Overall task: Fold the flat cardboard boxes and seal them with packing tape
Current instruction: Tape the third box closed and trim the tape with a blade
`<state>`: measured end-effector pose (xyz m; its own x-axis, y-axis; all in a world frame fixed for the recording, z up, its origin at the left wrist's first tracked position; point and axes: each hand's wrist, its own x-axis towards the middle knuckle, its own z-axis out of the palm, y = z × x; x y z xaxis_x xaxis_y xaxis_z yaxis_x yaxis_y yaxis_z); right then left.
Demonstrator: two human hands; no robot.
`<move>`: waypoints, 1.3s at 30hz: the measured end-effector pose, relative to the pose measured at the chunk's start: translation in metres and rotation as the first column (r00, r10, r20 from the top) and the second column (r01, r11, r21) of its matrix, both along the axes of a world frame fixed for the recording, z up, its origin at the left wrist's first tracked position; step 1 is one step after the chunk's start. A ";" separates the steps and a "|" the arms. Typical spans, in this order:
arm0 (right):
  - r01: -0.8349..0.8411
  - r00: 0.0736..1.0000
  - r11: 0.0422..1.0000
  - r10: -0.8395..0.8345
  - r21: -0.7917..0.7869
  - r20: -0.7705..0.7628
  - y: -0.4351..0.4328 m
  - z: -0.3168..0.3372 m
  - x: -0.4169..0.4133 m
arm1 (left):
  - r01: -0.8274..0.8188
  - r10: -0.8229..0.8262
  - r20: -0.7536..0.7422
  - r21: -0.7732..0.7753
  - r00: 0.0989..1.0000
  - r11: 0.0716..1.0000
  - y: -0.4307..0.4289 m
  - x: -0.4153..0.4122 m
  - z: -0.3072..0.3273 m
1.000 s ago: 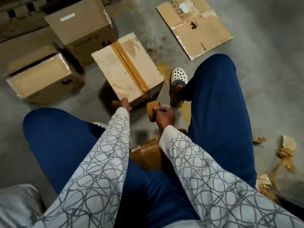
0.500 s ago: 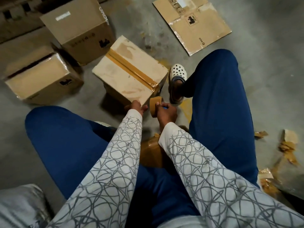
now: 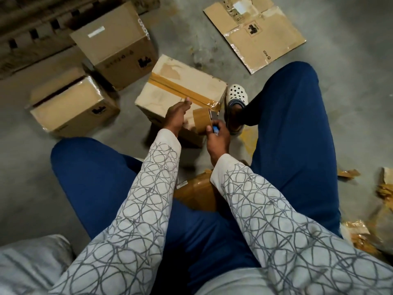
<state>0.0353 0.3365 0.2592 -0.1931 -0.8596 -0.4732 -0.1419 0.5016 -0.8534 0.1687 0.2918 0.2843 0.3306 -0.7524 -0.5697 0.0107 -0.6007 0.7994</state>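
A folded cardboard box (image 3: 170, 90) stands on the floor between my knees, a strip of brown tape (image 3: 180, 91) running across its top seam. My left hand (image 3: 175, 117) rests flat on the box top at its near edge, fingers straight. My right hand (image 3: 218, 138) grips a roll of brown packing tape (image 3: 202, 120) together with a small blue-handled cutter (image 3: 214, 129), held at the box's near right corner where the tape strip ends.
Two folded boxes (image 3: 114, 43) (image 3: 72, 107) stand to the left. A flat cardboard sheet (image 3: 261, 33) lies at the back right. Torn tape scraps (image 3: 359, 235) litter the floor on the right. Another taped box (image 3: 195, 192) sits between my legs.
The box has turned clockwise and come nearer. My left hand went from its near edge up onto the top. The tape roll moved up to the near right corner.
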 end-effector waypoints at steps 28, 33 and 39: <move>-0.159 0.986 0.986 0.155 -0.054 -0.068 0.005 0.006 0.000 | 0.355 -0.181 0.603 -0.182 0.777 0.917 0.047 -0.010 0.008; -0.188 0.980 0.981 0.183 -0.048 -0.081 0.005 0.006 0.003 | 0.389 -0.204 0.670 -0.136 0.713 0.911 0.046 -0.006 0.010; -0.220 0.969 0.974 0.213 -0.050 -0.128 0.005 0.005 0.003 | 0.442 -0.239 0.736 -0.090 0.633 0.892 0.044 -0.012 0.006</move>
